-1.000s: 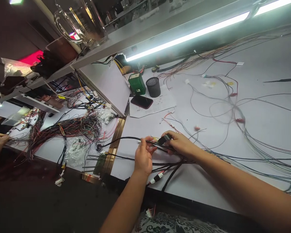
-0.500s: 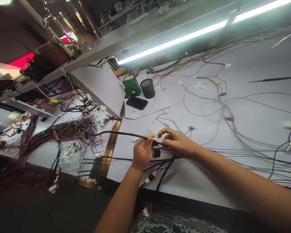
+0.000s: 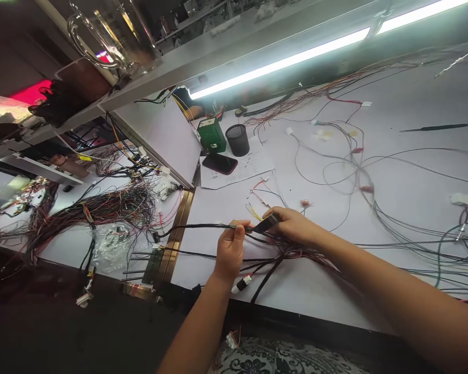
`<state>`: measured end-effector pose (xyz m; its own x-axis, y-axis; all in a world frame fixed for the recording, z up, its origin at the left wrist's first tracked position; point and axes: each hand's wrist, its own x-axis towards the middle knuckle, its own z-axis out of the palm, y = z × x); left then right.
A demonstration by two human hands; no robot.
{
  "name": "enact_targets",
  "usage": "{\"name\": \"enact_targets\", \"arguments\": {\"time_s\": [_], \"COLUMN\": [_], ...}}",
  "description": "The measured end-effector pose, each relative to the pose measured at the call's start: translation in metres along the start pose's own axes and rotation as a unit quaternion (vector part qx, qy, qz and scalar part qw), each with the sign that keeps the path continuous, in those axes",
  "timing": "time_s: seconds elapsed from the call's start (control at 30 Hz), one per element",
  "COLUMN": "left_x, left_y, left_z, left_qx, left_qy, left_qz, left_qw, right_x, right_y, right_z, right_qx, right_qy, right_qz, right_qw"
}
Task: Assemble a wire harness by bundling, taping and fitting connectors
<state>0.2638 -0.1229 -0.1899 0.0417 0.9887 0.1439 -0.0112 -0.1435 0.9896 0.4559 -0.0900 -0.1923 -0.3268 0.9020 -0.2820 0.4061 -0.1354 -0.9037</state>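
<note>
My left hand (image 3: 229, 253) pinches a black-wrapped wire bundle (image 3: 198, 226) between thumb and fingers; the bundle runs off to the left over the table edge strip. Close by on the right, my right hand (image 3: 294, 226) grips a roll of black tape (image 3: 271, 222), whose strip reaches toward the bundle near my left fingertips. Its fingers partly cover the roll. Below the hands, more black cable branches (image 3: 267, 280) fan out, and a white-and-black connector (image 3: 242, 284) lies by the front edge. Yellow wire ends (image 3: 253, 212) stick up just behind the hands.
A phone (image 3: 220, 163), a green box (image 3: 211, 136) and a black mesh cup (image 3: 237, 140) stand on paper at the back. Loose wires spread over the right side. Leftward, past a divider panel (image 3: 156, 135), lies a large wire heap (image 3: 113, 208). A lit shelf overhangs the table.
The tape roll, hanging beside my left hand before, is now in my right hand, which has closed on it. The bundle and the connector have shifted a little.
</note>
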Motion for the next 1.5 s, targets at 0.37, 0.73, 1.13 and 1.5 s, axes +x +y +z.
{"name": "enact_targets", "arguments": {"time_s": [0.37, 0.73, 1.13, 1.5], "left_x": [0.033, 0.006, -0.001, 0.041], "left_y": [0.011, 0.009, 0.006, 0.023], "left_z": [0.013, 0.015, 0.008, 0.015], "left_qx": [0.129, 0.010, 0.020, 0.179], "left_qy": [-0.012, -0.067, -0.059, -0.188], "left_qz": [0.142, -0.156, -0.068, 0.144], "left_qw": [0.981, 0.985, 0.996, 0.955], "right_x": [-0.026, -0.024, -0.021, -0.029], "right_y": [-0.007, 0.009, 0.013, -0.005], "right_z": [-0.007, 0.019, -0.004, -0.014], "right_qx": [0.023, -0.237, -0.058, -0.016], "right_qy": [-0.043, 0.152, 0.100, 0.063], "right_qz": [-0.153, -0.334, -0.104, -0.168], "right_qw": [0.987, 0.900, 0.988, 0.984]}}
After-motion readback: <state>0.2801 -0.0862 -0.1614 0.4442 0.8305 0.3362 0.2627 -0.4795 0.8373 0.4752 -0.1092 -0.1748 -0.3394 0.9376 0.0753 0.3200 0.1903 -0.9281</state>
